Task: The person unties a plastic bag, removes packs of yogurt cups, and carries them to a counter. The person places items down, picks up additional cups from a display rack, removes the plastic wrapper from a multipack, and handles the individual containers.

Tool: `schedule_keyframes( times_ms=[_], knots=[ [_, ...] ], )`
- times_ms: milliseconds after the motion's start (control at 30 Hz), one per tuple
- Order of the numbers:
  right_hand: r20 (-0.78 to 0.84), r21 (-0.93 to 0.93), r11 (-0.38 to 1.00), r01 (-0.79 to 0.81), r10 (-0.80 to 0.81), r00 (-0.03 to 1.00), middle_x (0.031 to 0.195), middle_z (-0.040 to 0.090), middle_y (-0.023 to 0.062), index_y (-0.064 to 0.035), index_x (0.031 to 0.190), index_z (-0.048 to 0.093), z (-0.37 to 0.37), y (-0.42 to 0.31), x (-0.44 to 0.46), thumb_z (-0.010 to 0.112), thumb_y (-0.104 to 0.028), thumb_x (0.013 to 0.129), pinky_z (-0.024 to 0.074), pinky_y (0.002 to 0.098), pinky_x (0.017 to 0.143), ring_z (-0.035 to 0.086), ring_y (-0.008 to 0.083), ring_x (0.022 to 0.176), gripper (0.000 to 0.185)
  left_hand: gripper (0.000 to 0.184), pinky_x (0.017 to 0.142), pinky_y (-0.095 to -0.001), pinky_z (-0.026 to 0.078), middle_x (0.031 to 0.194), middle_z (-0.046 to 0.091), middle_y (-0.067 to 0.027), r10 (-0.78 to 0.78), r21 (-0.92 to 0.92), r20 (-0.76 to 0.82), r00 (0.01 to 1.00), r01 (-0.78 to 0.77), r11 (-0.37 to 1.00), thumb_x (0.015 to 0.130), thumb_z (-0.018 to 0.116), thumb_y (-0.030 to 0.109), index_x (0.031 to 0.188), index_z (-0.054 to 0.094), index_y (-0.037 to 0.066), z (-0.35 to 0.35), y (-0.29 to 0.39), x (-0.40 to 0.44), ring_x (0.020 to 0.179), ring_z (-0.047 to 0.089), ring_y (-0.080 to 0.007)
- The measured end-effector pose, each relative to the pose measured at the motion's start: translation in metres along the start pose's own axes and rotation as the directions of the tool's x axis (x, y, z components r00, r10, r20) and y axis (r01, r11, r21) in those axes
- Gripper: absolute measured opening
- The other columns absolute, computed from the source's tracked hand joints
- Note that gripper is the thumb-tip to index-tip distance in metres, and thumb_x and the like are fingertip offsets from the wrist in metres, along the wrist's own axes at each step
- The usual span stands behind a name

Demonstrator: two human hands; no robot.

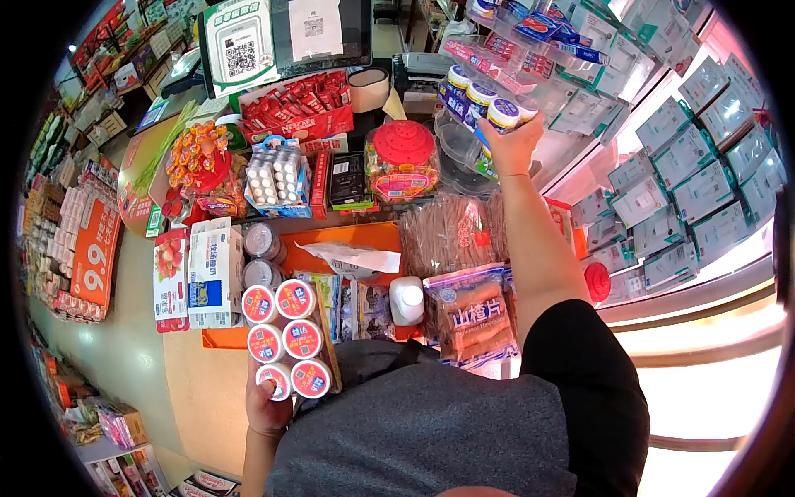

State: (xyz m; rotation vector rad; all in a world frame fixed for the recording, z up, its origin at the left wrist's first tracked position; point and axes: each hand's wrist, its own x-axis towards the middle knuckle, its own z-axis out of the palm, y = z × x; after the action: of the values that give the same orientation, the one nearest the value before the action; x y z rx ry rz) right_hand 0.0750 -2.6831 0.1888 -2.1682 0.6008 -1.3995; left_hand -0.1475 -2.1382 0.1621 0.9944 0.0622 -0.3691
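Observation:
My left hand is closed round the near end of a pack of several round tubs with white and red lids, held upright close to my body. My right arm reaches forward to a tiered clear rack. There my right hand is closed at the near end of a row of blue tubs with white lids. Above that row lies a tier of pink and red packets. A red-lidded candy jar stands left of the rack.
Hawthorn slices, a white bottle and clear-lidded cups sit near my body. Behind are a Nescafe box, a lollipop stand and QR signs. Hanging packets line the right side.

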Motion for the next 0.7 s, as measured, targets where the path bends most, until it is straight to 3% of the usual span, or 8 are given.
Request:
schedule_keyframes(
  times_ms=[33,133,233,333,433,533,567,700],
  knots=[
    [-0.001,0.003,1.0,0.028,-0.028,1.0,0.135,0.043,0.027,0.0057,0.145,0.022,-0.001,0.007,0.002,0.095,-0.034,0.058,0.0386,0.0467,0.109,0.045,0.0395,0.128,0.121,0.096,0.11,-0.0431,0.045,0.147,0.047,-0.0146,0.002,-0.003,-0.006,1.0,-0.002,1.0,0.079,0.076,0.039,0.155,0.027,0.006,0.002,0.0,0.001,0.135,0.05,-0.0297],
    [0.176,0.302,0.953,0.032,-0.089,0.98,0.13,0.049,0.0228,0.0049,0.14,0.027,-0.003,0.045,0.024,0.097,-0.026,0.057,0.0422,0.0444,0.106,0.052,0.0332,0.122,0.113,0.095,0.11,-0.0432,0.045,0.148,0.047,-0.0148,-0.002,-0.014,0.006,1.0,0.002,1.0,0.08,0.076,0.039,0.154,0.027,0.006,0.003,0.001,0.003,0.136,0.05,-0.03],
    [0.287,0.45,0.892,-0.053,-0.089,0.954,0.122,0.055,0.0171,0.0019,0.133,0.032,-0.019,0.05,0.033,0.097,-0.016,0.057,0.0489,0.0395,0.099,0.059,0.0253,0.112,0.102,0.095,0.11,-0.0436,0.045,0.148,0.047,-0.015,-0.003,-0.038,-0.014,1.0,0.003,0.999,0.08,0.076,0.039,0.154,0.028,0.005,0.006,0.0,0.005,0.136,0.05,-0.0301],
    [0.398,0.576,0.779,-0.247,-0.003,0.918,0.119,0.057,0.014,-0.001,0.127,0.035,-0.045,0.025,0.028,0.096,-0.009,0.058,0.0526,0.0351,0.092,0.062,0.0204,0.107,0.093,0.094,0.11,-0.0437,0.045,0.148,0.047,-0.0151,-0.025,-0.034,0.007,1.0,0.025,0.999,0.08,0.076,0.039,0.154,0.028,0.005,0.005,-0.001,0.008,0.135,0.05,-0.03],
    [0.373,0.586,0.781,-0.217,-0.022,0.928,0.114,0.058,0.0125,-0.0021,0.125,0.037,-0.043,0.028,0.025,0.096,-0.009,0.058,0.0539,0.0331,0.088,0.064,0.0192,0.104,0.09,0.094,0.11,-0.0431,0.045,0.147,0.048,-0.0149,-0.02,-0.03,0.018,1.0,0.021,0.999,0.08,0.076,0.039,0.154,0.028,0.005,0.011,0.0,0.012,0.135,0.051,-0.0297],
    [0.183,0.48,0.875,-0.057,-0.037,0.982,0.111,0.059,0.0114,-0.0027,0.119,0.041,-0.039,0.008,0.009,0.096,-0.009,0.057,0.0542,0.0337,0.087,0.064,0.0207,0.102,0.083,0.094,0.109,-0.0426,0.045,0.146,0.049,-0.0146,-0.025,-0.014,0.023,0.999,0.026,1.0,0.08,0.076,0.039,0.154,0.028,0.005,0.011,0.0,0.013,0.134,0.051,-0.0295],
    [0.133,0.411,0.911,-0.043,-0.013,0.991,0.117,0.057,0.0151,-0.0014,0.123,0.043,-0.043,-0.005,0.002,0.096,-0.013,0.056,0.0521,0.0387,0.092,0.062,0.0263,0.107,0.087,0.094,0.109,-0.0425,0.045,0.146,0.049,-0.0145,-0.023,-0.008,0.024,0.999,0.023,1.0,0.08,0.076,0.039,0.154,0.028,0.005,0.012,0.0,0.013,0.134,0.051,-0.0294],
    [-0.107,0.129,0.991,0.034,-0.02,0.994,0.118,0.06,0.0147,0.0004,0.13,0.046,-0.031,-0.02,-0.024,0.093,-0.015,0.059,0.0515,0.0371,0.095,0.064,0.0253,0.108,0.087,0.095,0.109,-0.0422,0.045,0.146,0.049,-0.0144,-0.006,-0.005,0.029,1.0,0.006,1.0,0.08,0.076,0.039,0.154,0.028,0.005,0.012,0.002,0.012,0.134,0.051,-0.0291]
  ],
)
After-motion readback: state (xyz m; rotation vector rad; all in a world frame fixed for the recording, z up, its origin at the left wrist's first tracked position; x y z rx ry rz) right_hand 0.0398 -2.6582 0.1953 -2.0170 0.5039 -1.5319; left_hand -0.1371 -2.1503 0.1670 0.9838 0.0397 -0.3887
